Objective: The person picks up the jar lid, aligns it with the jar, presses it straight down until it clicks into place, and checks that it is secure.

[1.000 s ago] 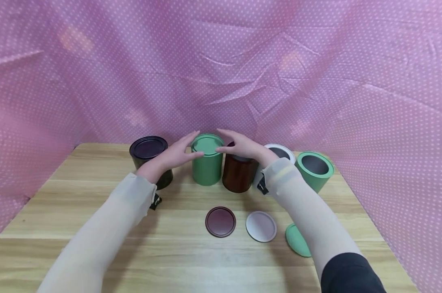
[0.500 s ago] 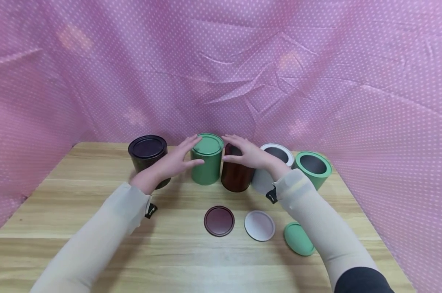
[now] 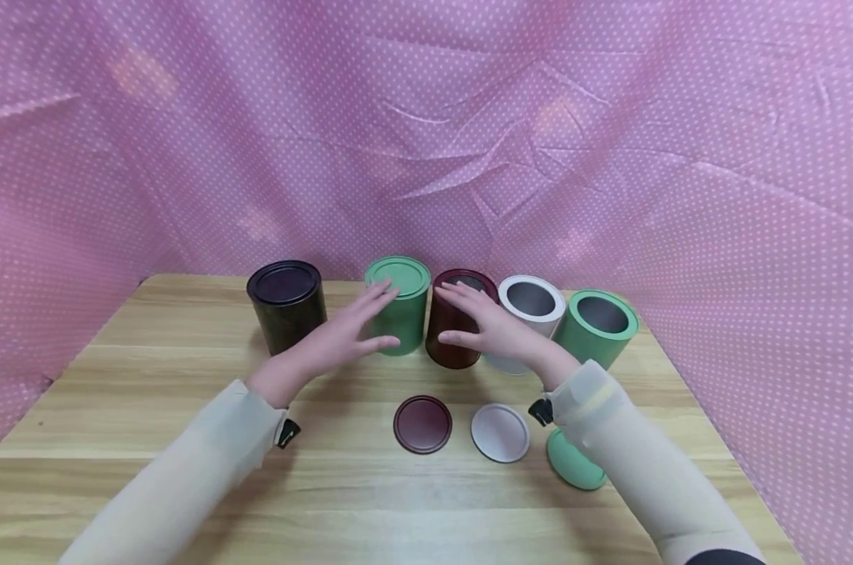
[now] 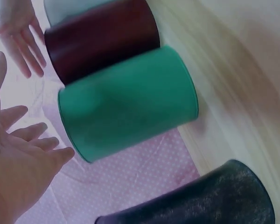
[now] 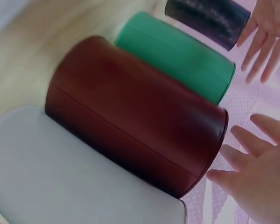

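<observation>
My left hand (image 3: 334, 337), fingers spread and relaxed, hovers in front of a lidded green can (image 3: 398, 314). In the left wrist view its fingertips lie beside the green can's top edge, apart from it. The right hand (image 3: 493, 326) floats before a dark red can (image 3: 454, 345) whose top opening is partly hidden behind the fingers. In the right wrist view those fingers are loosely extended near the red can's rim. Neither hand holds anything. On the left stands a black can (image 3: 285, 306) with its lid on.
Right of the red can stand an open white can (image 3: 556, 306) and an open green can (image 3: 588, 345). A dark red lid (image 3: 422, 424), a white lid (image 3: 500, 433) and a green lid (image 3: 574, 461) lie on the wooden table (image 3: 327, 502). Pink dotted cloth (image 3: 426, 141) hangs behind.
Both hands have drawn back toward the person from over the green can's lid. The right hand has also shifted rightward. The cans and lids stay in place.
</observation>
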Demonstrator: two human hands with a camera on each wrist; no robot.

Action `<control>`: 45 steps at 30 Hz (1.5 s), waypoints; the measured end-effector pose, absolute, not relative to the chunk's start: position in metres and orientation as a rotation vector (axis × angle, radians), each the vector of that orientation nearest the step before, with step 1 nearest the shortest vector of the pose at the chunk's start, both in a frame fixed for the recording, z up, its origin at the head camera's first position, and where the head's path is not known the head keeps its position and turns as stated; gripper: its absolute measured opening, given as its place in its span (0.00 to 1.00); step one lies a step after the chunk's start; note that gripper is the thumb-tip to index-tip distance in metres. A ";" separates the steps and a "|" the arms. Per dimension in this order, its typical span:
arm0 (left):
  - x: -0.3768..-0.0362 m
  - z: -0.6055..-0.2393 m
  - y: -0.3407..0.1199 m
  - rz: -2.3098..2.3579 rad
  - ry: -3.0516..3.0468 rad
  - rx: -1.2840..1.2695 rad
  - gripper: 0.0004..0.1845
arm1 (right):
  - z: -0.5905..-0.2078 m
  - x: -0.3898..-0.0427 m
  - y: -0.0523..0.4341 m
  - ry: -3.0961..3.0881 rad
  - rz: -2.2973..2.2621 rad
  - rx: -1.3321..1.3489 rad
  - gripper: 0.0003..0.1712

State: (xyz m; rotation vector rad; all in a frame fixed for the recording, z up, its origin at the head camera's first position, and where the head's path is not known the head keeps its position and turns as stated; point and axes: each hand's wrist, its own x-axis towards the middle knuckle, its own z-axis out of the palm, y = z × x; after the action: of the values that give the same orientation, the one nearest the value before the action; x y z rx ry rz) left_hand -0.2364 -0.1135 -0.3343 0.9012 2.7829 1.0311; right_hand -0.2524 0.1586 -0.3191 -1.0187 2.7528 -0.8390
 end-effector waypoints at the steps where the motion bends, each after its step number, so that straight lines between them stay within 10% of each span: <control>1: -0.234 -0.335 -0.112 1.033 2.778 0.924 0.42 | -0.321 -0.248 0.159 2.756 -0.847 -1.002 0.42; 45: -0.189 -0.415 -0.103 0.678 2.802 1.160 0.42 | -0.408 -0.167 0.155 2.754 -0.667 -0.998 0.44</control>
State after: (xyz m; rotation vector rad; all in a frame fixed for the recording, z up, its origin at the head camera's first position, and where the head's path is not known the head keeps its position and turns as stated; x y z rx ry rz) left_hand -0.1885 -0.1027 -0.4146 1.1600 2.8023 0.6778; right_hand -0.1666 0.1549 -0.4081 -0.9981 2.7537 -0.6666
